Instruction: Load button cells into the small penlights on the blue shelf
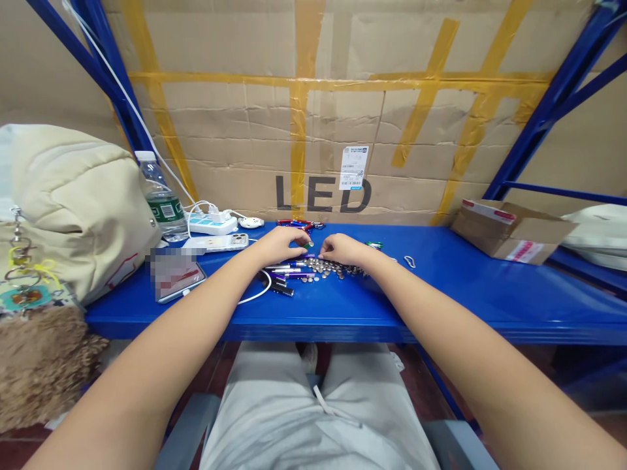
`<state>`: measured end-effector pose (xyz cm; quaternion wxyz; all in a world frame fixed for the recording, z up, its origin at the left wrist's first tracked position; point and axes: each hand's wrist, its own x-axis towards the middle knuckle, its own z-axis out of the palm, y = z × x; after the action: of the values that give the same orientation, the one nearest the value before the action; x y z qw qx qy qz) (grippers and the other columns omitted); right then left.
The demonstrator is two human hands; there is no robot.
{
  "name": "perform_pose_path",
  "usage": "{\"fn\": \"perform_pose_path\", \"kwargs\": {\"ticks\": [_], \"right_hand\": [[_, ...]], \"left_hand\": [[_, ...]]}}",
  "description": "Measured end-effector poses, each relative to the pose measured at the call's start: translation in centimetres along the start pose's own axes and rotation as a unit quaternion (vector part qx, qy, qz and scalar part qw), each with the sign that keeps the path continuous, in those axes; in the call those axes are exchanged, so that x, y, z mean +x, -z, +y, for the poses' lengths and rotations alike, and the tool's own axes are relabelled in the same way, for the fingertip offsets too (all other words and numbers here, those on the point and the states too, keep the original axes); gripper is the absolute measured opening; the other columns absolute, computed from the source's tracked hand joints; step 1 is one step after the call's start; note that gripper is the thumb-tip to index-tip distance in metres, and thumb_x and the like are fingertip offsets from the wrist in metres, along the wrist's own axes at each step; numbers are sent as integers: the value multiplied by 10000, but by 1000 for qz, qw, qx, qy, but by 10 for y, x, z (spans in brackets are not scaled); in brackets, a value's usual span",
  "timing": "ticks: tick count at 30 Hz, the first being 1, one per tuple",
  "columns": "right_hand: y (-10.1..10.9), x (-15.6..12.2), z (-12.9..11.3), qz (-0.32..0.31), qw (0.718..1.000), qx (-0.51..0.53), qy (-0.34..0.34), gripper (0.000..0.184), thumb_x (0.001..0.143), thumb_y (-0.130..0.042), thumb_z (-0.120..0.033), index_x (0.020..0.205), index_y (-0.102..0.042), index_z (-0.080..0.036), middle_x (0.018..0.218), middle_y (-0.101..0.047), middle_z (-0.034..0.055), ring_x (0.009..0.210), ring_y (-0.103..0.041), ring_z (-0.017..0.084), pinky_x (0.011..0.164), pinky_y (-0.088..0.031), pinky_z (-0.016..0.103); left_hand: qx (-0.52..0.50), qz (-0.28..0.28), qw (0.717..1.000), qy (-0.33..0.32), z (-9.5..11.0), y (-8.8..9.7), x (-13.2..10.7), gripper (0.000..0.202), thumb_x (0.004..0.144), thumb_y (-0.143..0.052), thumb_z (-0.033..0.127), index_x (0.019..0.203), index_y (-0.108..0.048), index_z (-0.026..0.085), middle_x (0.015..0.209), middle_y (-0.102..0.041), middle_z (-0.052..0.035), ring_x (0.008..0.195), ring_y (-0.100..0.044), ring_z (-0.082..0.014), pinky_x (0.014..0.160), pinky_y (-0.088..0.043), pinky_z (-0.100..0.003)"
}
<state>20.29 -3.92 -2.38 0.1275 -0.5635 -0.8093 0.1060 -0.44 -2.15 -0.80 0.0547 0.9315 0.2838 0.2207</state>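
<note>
Both my hands rest on a blue shelf (465, 287) over a heap of small silver button cells (326, 267). My left hand (280, 245) is curled, its fingertips pinching a small green item (306, 244) that I cannot name. My right hand (343, 249) is closed in a pinch just right of it, fingertips down at the heap; what it holds is hidden. Several thin pen-like metal tubes (287, 269), purple, silver and black, lie under my left hand.
A beige bag (73, 196) and water bottle (161, 196) stand at left, with a phone (179, 277), a power strip (211, 224) and white cable. A cardboard box (512, 230) sits at right. A carabiner (409, 261) lies near my right wrist. Taped cardboard backs the shelf.
</note>
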Motion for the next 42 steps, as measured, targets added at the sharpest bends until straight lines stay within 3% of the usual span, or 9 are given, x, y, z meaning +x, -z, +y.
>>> {"fn": "perform_pose_path", "kwargs": {"ticks": [4,7,10,17,22,26,30,42], "right_hand": [[3,-3,0,60,996,52,28,128,809,-584,-253,764,-664,-163,807,-700,48,728,-599,156,664,-431,262],[6,-5,-2,117,979,159,58,228,816,-562,-368,835,-649,-159,809,-672,33,716,-574,142,645,-428,261],[7,-7,-7,129,961,230,84,297,799,-561,-440,851,-640,-159,826,-659,31,731,-566,139,660,-429,270],[1,-7,-13,147,965,210,63,248,726,-627,-329,897,-599,-152,798,-629,22,710,-548,138,642,-424,266],[10,-10,-10,184,961,198,56,185,793,-545,-306,893,-592,-158,850,-645,36,745,-556,141,652,-430,262],[20,-16,4,122,988,78,46,128,787,-564,-270,793,-647,-173,824,-681,37,744,-591,157,682,-441,281],[20,-17,15,39,998,22,40,132,773,-608,-263,836,-705,-200,879,-718,32,789,-633,172,724,-464,284],[6,-5,7,26,1000,4,2,86,755,-633,-212,785,-712,-195,833,-730,31,750,-648,174,679,-467,263]], "left_hand": [[-2,-3,1000,2,-1,0,0,202,801,-610,229,987,-681,194,987,-709,-38,898,-634,-174,837,-467,-290],[-4,-4,1000,-3,-1,1,1,194,800,-610,219,976,-684,191,981,-711,-39,897,-635,-175,832,-461,-287],[-7,-2,1000,-8,0,0,1,186,802,-615,234,966,-686,181,987,-710,-48,902,-632,-182,819,-458,-292],[-14,-4,1000,-17,1,0,1,170,806,-611,233,947,-688,177,972,-710,-48,905,-632,-180,814,-452,-293],[-35,9,999,3,-1,0,0,205,792,-620,235,982,-682,191,975,-715,-41,888,-639,-171,827,-467,-294],[-39,11,999,7,-4,0,0,218,794,-616,243,999,-678,200,984,-715,-38,895,-642,-168,836,-472,-293],[-34,10,999,15,-5,0,0,211,791,-617,246,988,-678,201,992,-713,-39,902,-641,-171,843,-471,-297],[-23,4,1000,16,-1,1,0,218,793,-616,230,997,-678,185,996,-715,-51,907,-643,-176,848,-471,-301]]}}
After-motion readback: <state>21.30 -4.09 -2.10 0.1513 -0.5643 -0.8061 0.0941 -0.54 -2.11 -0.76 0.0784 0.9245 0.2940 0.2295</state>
